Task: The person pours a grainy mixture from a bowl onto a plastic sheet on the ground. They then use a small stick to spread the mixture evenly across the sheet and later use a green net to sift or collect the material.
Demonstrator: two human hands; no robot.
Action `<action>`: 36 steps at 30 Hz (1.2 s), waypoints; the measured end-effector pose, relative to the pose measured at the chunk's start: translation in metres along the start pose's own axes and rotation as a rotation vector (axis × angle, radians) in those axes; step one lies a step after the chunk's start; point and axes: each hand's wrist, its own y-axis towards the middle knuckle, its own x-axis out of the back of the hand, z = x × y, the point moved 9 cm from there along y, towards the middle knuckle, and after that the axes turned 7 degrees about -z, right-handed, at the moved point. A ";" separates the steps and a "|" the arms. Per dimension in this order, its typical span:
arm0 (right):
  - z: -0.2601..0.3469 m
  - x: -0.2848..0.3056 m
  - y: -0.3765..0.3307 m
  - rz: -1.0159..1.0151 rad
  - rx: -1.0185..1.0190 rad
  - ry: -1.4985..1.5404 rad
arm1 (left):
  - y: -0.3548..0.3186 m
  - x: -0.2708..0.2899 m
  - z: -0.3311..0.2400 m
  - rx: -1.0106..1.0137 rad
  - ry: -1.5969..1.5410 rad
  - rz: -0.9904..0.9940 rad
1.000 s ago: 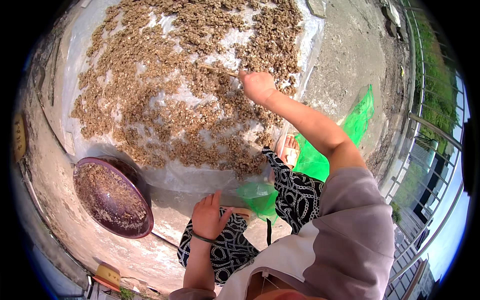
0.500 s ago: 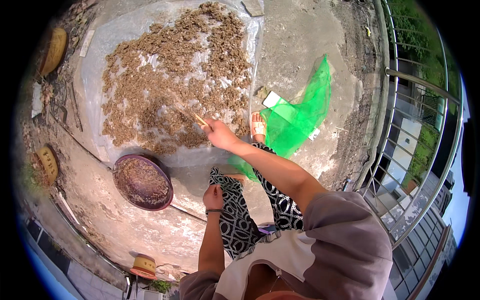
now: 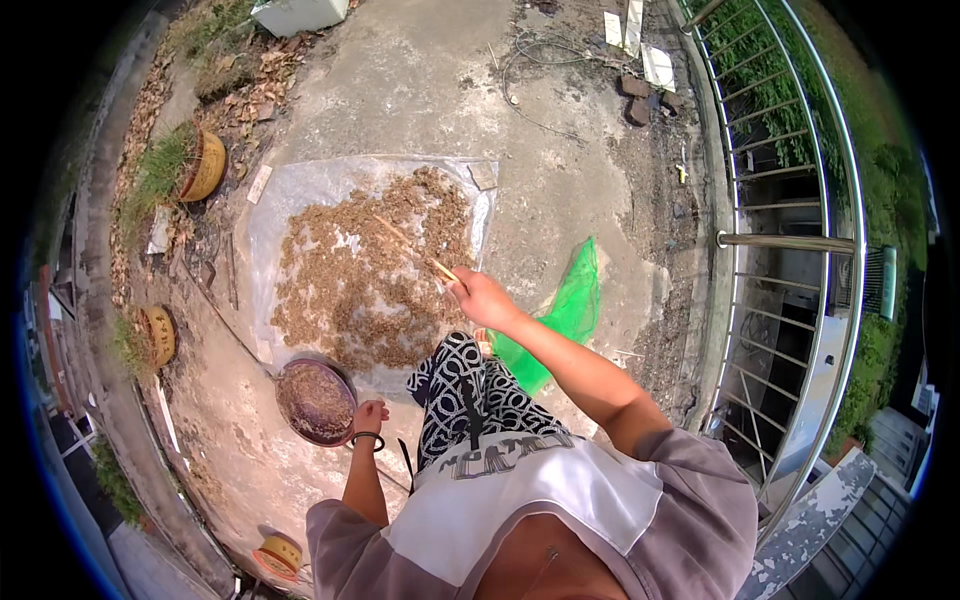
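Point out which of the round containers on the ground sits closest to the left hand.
The dark round metal pan of brown dried bits, right beside the left hand. The yellow pots along the edge stand farther off.

Brown dried plant scraps [image 3: 370,280] lie on the clear plastic sheet [image 3: 300,195]; left of my legs sits the round metal pan [image 3: 315,400].

A thin wooden stick [image 3: 415,246] lies over dry, crumbly brown matter spread on a glossy clear plastic sheet [image 3: 290,200] at centre frame; rough grey concrete [image 3: 420,90] surrounds it, with shiny metal railing [image 3: 790,240] at right and translucent green plastic bag [image 3: 570,305].
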 end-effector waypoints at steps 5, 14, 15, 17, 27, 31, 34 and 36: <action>-0.002 0.072 0.071 -0.127 0.084 0.078 | -0.011 -0.054 -0.038 0.132 0.007 0.045; 0.031 0.163 0.255 0.086 0.254 -0.011 | 0.035 -0.227 -0.099 0.389 0.326 0.239; 0.032 0.178 0.255 0.158 0.215 -0.060 | 0.051 -0.255 -0.119 0.115 0.612 0.326; 0.062 0.224 0.303 0.186 0.182 -0.129 | 0.084 -0.297 -0.189 -0.257 0.988 0.328; 0.116 0.275 0.507 0.379 0.247 -0.175 | 0.170 -0.281 -0.466 0.251 -0.362 -0.250; 0.151 0.256 0.587 0.566 0.339 -0.262 | 0.187 -0.327 -0.495 0.289 -0.490 -0.368; 0.167 0.241 0.643 0.669 0.406 -0.259 | 0.172 -0.380 -0.508 0.445 -0.492 -0.378; 0.187 0.220 0.679 0.738 0.472 -0.293 | 0.162 -0.418 -0.528 0.500 -0.447 -0.319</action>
